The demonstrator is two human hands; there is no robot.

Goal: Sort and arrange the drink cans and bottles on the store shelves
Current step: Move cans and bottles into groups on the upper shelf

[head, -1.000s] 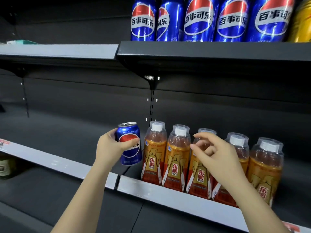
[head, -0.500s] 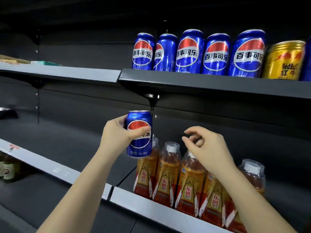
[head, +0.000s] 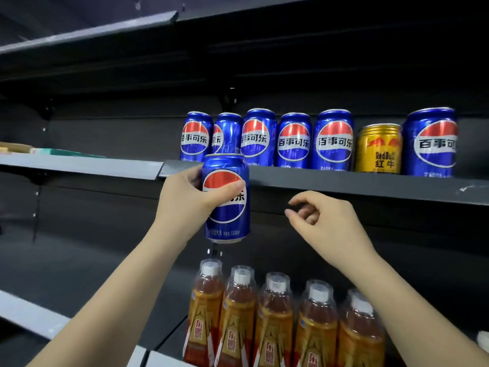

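Observation:
My left hand (head: pixel 190 200) grips a blue Pepsi can (head: pixel 227 215), held upright just in front of the upper shelf's front edge (head: pixel 344 182). On that shelf stands a row of several blue Pepsi cans (head: pixel 333 140) with one gold Red Bull can (head: pixel 378 149) among them near the right. My right hand (head: pixel 325 221) hovers below the shelf edge, right of the held can, fingers loosely curled and holding nothing. Several orange drink bottles with white caps (head: pixel 275 319) stand in a row on the lower shelf beneath both hands.
The upper shelf's left section (head: pixel 79 165) has a grey front strip and some flat packets (head: pixel 47 151) at its far left. A dark shelf (head: pixel 105 30) hangs overhead. The lower shelf's grey edge (head: pixel 31 316) runs across the bottom left.
My left hand has raised the Pepsi can from bottle height up to the upper shelf's edge. My right hand rose off the bottles. The view tilted upward.

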